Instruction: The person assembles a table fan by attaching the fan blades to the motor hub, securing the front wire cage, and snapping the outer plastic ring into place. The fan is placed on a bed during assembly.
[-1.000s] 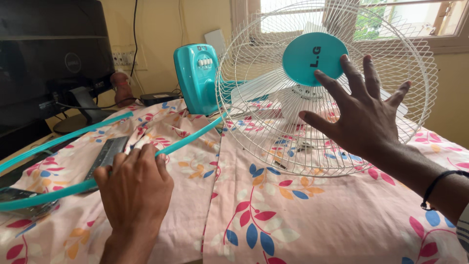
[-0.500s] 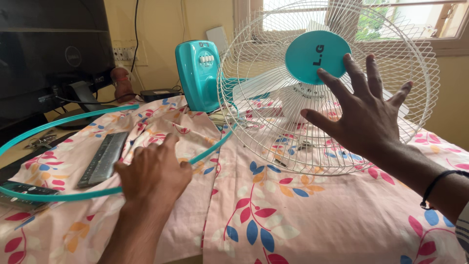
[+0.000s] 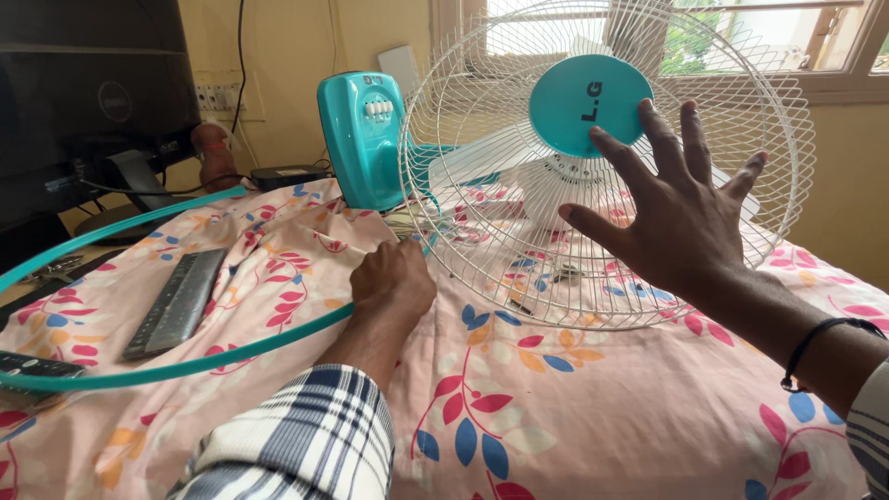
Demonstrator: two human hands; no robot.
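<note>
Right hand is spread wide, fingers fanned and pressed flat against the white wire fan guard, holding nothing in its grip, just bracing the mesh. Its fingertips sit right at the lower edge of the teal round centre cap. The guard stands tilted, its bottom rim resting on the floral pink cloth that covers the surface.

Left hand is down at the guard's lower-left rim, fingers curled under and out of sight, so I cannot tell whether that grip is closed on anything. It sits just where the teal plastic rim ring runs past the guard's edge; the ring touches or passes under the hand, hard to say which. A plaid sleeve trails back from it.

That ring sweeps out in a big loop to the left, over the cloth and off toward the frame edge. Inside the loop lies a grey steel ruler. Behind the guard, the white fan blades show through the wires, and the teal fan base with its row of buttons stands upright just beside the guard's left edge. A dark monitor crowds the far left. The cloth in front, near the person, lies open.
</note>
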